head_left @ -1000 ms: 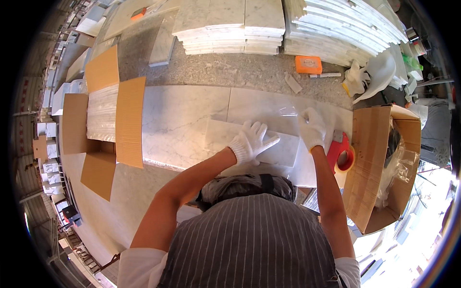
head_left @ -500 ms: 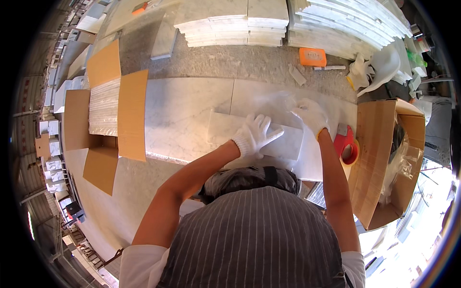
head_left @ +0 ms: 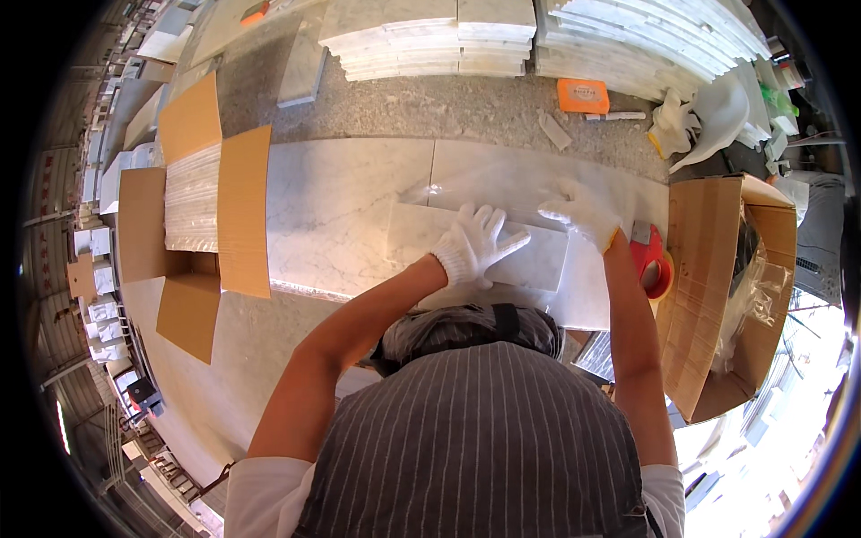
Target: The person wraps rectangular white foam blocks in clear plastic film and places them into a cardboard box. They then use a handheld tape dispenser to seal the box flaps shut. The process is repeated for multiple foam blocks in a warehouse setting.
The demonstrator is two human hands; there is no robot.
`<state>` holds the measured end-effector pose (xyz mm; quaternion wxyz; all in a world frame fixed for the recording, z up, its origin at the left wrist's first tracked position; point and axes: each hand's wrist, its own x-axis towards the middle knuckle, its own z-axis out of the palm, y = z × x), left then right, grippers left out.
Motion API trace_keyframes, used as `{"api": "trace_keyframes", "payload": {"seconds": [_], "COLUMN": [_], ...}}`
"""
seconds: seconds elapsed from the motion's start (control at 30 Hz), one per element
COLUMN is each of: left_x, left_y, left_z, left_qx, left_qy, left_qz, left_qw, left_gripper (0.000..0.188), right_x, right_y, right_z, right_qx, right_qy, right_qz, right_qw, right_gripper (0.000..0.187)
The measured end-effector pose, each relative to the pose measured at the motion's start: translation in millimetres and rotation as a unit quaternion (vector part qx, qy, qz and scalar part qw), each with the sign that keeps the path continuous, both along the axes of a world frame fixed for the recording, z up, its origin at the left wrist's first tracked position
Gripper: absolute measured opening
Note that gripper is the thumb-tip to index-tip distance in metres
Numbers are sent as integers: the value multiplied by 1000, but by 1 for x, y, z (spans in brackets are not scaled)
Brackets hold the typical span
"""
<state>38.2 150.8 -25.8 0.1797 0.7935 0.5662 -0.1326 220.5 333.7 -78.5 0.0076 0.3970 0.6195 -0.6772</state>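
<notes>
Head view, and the left hand (head_left: 471,244) is spread loose, gripping nothing, flat on a white marble tile (head_left: 535,260) lying on the pale surface (head_left: 332,211)! Right hand (head_left: 583,215) is at its far right corner, grip impossible to tell. Red tape dispenser (head_left: 647,255) just beside; farther off, an orange box (head_left: 583,95), then stacked slabs (head_left: 426,40).
</notes>
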Motion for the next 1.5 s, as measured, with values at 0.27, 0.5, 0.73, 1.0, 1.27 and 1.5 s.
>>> {"api": "trace_keyframes", "payload": {"seconds": [0.27, 0.5, 0.73, 1.0, 1.27, 1.5], "left_x": [-3, -4, 0, 3, 0, -55], "left_y": [-4, -1, -17, -20, -21, -27], "left_z": [-4, -6, -10, -8, -9, 5], "left_qx": [57, 56, 89, 95, 67, 222], "left_qy": [-3, -45, -60, -66, -96, -47], "left_qz": [-13, -10, 6, 13, 27, 166], "left_qw": [998, 997, 994, 993, 993, 960], "left_gripper": [104, 102, 100, 99, 100, 127], "right_x": [-2, -13, -26, -25, -22, -8], "right_y": [2, 8, 9, 12, 12, -1], "right_z": [16, -11, 1, -7, -3, 42], "right_qx": [-97, 253, 311, 326, 259, 226], "right_qy": [84, -51, -83, -71, -33, -11], "right_qz": [-80, -26, -36, -50, -85, -65], "right_qw": [988, 966, 946, 941, 962, 972], "right_gripper": [35, 29, 27, 27, 27, 22]}}
